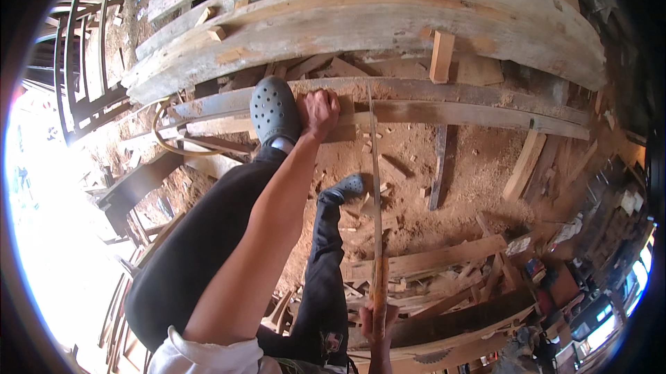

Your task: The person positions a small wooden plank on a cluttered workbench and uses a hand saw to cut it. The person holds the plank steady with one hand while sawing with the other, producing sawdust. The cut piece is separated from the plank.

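My left hand [319, 112] is closed around a short piece of light wood [341, 131] and presses it against a long narrow plank [479, 116]. Right beside that hand, my left foot in a grey clog [274, 109] rests on the same timber. Low in the view, my right hand [379, 320] grips the handle end of a handsaw [377, 214]. The saw's long thin blade is seen nearly edge-on and reaches away from me, its far end over the planks just right of my left hand. Whether the teeth touch the wood I cannot tell.
Wide weathered boards [361, 17] lie across the far side, with a small wood block [441, 57] standing near them. Sawdust and offcuts cover the ground [472, 166] around my other clog [349, 185]. A yellowish hoop [161, 137] lies left; a thick beam [444, 257] lies nearer right.
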